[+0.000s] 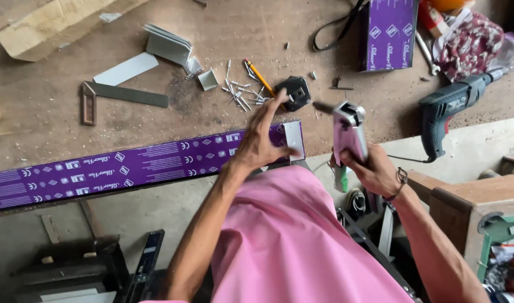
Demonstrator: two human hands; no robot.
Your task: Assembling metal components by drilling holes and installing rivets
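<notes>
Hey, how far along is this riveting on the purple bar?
Done: no set rivets are visible. In hand: the right hand holds the rivet gun; the left hand rests on the purple bar near its end bracket. Left: loose rivets lie unused.

We take try square (108, 95) as landmark. Right of it we see folded grey metal brackets (168, 45), scattered rivets (240, 92), orange pencil (260, 77), black plate (294, 91). Far right: green electric drill (445, 109), upright purple box (389, 33), patterned cloth (469, 40). Above left: cardboard piece (44, 25).
</notes>
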